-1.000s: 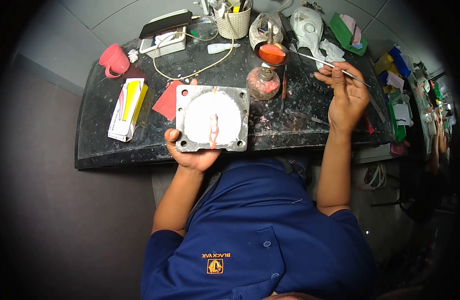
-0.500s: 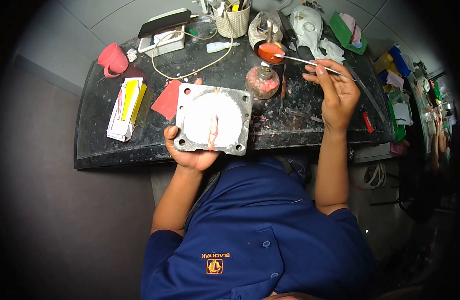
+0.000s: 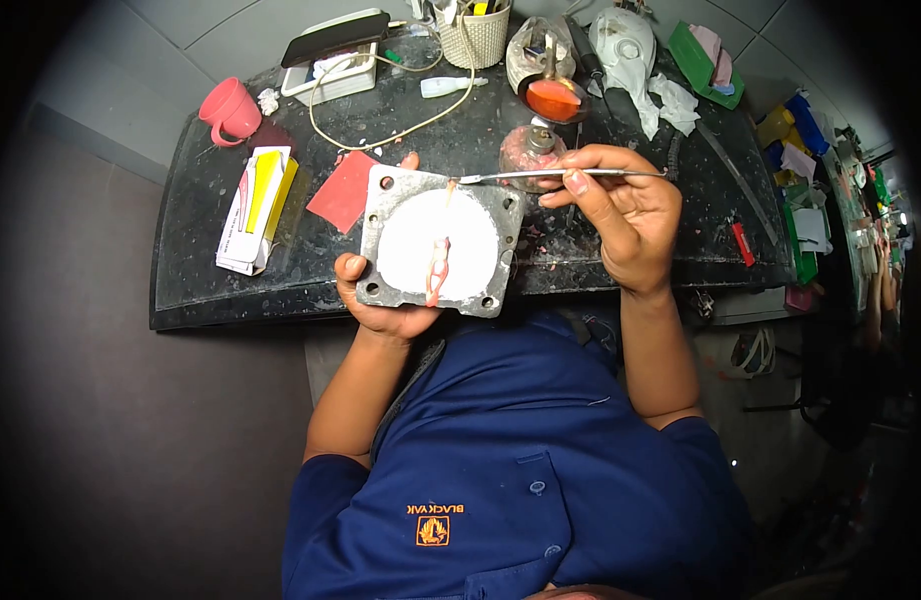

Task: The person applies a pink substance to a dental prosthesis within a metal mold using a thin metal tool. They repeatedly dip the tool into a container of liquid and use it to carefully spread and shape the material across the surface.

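The right hand (image 3: 636,215) pinches a slim metal tool (image 3: 516,176), its tip by the far edge of the metal frame (image 3: 411,182) that the left hand (image 3: 386,318) grips over the desk (image 3: 316,262), and a wobble in either could scratch the frame's white disc (image 3: 406,237).

A pink mug (image 3: 231,112) sits at upper left, above a yellow-and-white carton (image 3: 256,212); a woven basket (image 3: 474,42) stands at top centre, a green tray (image 3: 695,73) at upper right.

Your left hand (image 3: 389,316) grips a metal frame (image 3: 406,188) around a white disc (image 3: 406,240). Your right hand (image 3: 636,218) holds a thin tool (image 3: 511,177), tip at the frame's far edge.
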### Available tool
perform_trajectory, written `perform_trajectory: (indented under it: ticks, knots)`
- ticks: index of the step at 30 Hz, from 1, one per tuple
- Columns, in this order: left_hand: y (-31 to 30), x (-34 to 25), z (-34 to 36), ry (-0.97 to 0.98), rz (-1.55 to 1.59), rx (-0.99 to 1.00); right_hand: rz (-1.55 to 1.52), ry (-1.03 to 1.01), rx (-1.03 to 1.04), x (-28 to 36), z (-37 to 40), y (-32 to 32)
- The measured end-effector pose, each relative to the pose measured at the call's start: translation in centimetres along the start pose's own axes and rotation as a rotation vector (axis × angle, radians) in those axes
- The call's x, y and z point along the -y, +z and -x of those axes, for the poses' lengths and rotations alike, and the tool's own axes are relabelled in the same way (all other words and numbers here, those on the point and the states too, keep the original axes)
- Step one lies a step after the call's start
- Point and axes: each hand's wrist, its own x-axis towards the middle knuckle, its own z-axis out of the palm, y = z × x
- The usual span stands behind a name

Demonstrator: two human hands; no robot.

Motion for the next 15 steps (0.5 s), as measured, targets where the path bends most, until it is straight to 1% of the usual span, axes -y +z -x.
perform_trajectory:
  ticks: [3,5,6,8,9,11,12,14,15]
  knots:
    - [0.1,0.1,0.0,0.008,-0.018,-0.002,0.016,-0.011,-0.005,-0.1,0.0,0.0]
    - [0.7,0.3,-0.1,0.037,-0.029,-0.065,0.014,-0.004,-0.001,0.0,0.1,0.0]
    - [0.4,0.2,-0.1,0.035,-0.029,-0.065,0.012,0.002,0.002,0.0,0.2,0.1]
    - [-0.8,-0.1,-0.1,-0.019,0.060,0.081,0.021,0.000,-0.017,0.0,0.2,0.2]
    - [-1.2,-0.1,-0.2,-0.020,0.060,0.081,0.028,-0.003,-0.035,-0.1,0.2,0.3]
    - [-1.7,-0.2,-0.2,-0.041,0.133,0.169,0.012,-0.012,-0.010,0.1,0.2,0.1]
    - [-1.5,-0.2,-0.2,-0.042,0.132,0.170,-0.004,-0.020,0.015,0.2,0.2,-0.1]
    - [-1.1,0.0,-0.2,-0.048,0.235,0.174,0.061,-0.064,-0.047,0.3,-0.2,-1.1]
    - [-1.0,0.0,-0.3,-0.048,0.238,0.177,0.109,-0.084,-0.103,0.5,-0.6,-2.2]
